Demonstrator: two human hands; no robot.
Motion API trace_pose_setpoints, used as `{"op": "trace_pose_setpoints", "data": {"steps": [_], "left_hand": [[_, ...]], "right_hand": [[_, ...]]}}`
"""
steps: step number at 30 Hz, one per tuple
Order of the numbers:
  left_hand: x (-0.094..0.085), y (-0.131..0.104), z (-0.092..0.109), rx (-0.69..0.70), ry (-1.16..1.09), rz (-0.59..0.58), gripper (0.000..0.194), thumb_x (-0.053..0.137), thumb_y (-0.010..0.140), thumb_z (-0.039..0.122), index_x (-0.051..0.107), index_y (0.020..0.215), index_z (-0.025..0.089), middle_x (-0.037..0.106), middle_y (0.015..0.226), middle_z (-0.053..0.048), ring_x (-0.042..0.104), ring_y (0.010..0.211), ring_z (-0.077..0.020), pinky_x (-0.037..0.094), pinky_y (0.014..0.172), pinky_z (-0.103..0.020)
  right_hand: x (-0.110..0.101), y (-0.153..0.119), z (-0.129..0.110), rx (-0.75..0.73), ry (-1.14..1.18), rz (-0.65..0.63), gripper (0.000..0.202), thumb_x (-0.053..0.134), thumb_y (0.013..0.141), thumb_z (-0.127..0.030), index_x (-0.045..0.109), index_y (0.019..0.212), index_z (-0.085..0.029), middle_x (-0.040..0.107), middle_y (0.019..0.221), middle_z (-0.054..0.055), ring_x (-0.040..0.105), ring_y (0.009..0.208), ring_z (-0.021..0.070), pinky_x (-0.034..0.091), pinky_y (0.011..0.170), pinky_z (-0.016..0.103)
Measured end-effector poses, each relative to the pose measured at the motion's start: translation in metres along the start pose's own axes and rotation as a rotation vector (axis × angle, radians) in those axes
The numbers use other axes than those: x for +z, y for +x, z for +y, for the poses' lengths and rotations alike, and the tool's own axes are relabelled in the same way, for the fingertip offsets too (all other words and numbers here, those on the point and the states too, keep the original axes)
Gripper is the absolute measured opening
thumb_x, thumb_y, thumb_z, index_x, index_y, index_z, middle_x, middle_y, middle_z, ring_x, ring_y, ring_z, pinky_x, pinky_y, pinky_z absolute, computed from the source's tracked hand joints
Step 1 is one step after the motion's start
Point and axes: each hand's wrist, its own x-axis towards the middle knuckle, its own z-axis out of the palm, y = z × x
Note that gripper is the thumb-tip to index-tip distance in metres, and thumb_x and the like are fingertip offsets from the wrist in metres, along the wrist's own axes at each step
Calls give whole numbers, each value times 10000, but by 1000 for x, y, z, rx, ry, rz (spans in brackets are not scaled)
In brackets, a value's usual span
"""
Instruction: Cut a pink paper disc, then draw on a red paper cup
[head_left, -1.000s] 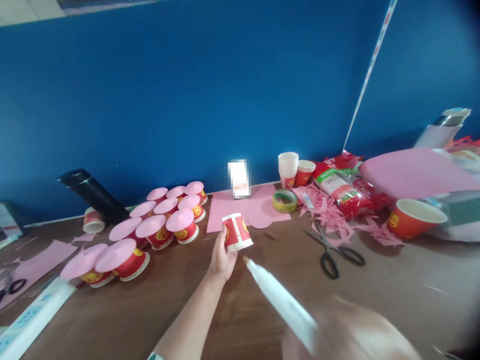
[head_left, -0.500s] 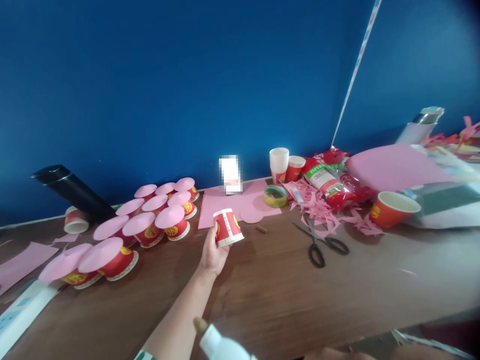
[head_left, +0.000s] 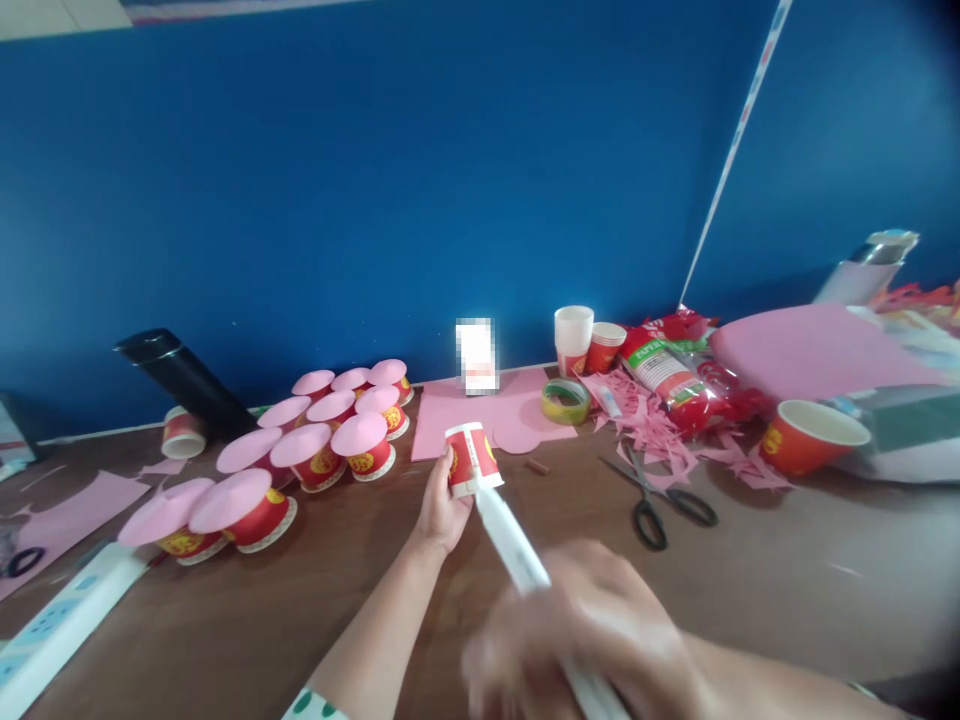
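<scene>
In my left hand (head_left: 441,510) is a red and white paper cup (head_left: 463,455), held above the table upside down with its wide end lower. My right hand (head_left: 585,625), smeared by motion, is wrapped round a long white nozzle-tipped tool (head_left: 514,540). Its tip meets or overlaps the cup's lower rim in the picture; contact cannot be told. Left of my left hand stand several upturned red cups (head_left: 371,462), each topped by a shallow pink paper cone (head_left: 311,444). Behind the held cup lie pink paper sheets (head_left: 435,415) and a pink paper disc (head_left: 517,434).
Black-handled scissors (head_left: 649,505), a green-yellow tape roll (head_left: 566,402), pink paper scraps (head_left: 649,430) and a red snack-like packet (head_left: 671,375) lie to the right, near stacked cups (head_left: 574,335) and a tipped cup (head_left: 814,440). A black flask (head_left: 187,375) and white power strip (head_left: 71,620) are left.
My right hand has come into view from below, and the white tool's tip has moved up and right to the cup. The view has shifted slightly; my left hand still holds the cup.
</scene>
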Motion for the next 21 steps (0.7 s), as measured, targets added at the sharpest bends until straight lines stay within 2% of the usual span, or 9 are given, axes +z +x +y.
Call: {"op": "trace_pose_setpoints", "data": {"steps": [3,5,8,11,17,21], "left_hand": [[0,0,2,-32,-9,-32,354,527,791,408,618,986,126,673,895,-95,621,874,-230,464,802,-349],[1,0,3,-41,-9,-45,381,532,780,427,611,1003,128,669,909,-96,617,888,-235,459,811,-354],[2,1,5,-43,-1,-50,402,537,772,444,599,1011,127,664,890,-99,624,833,-223,469,770,-347],[3,2,6,-42,5,-30,387,527,780,443,597,980,119,658,859,-100,622,788,-202,473,739,-325],[-1,4,4,-47,-21,-40,399,525,780,468,584,990,134,650,898,-96,617,823,-211,479,758,-347],[-3,5,4,-44,-24,-63,405,516,786,467,575,1027,147,639,974,-109,609,874,-233,479,769,-379]], "right_hand": [[-2,41,32,-21,-70,20,152,482,866,-226,617,931,-204,664,734,22,624,652,128,481,624,235],[-2,52,56,-29,-198,101,124,498,849,-212,615,815,-188,665,706,38,617,639,133,466,611,232],[-1,46,89,-42,-343,172,58,545,804,-212,587,772,-188,653,696,45,594,610,137,460,609,240],[0,34,111,-38,-395,191,136,474,809,-170,575,898,-189,643,757,56,596,665,146,468,648,254],[4,29,118,-17,-295,188,353,439,796,-142,446,1146,-196,618,744,26,571,624,145,479,631,265],[4,30,109,-21,-287,248,311,444,838,-157,516,1137,-207,626,827,60,576,677,160,485,648,284]]}}
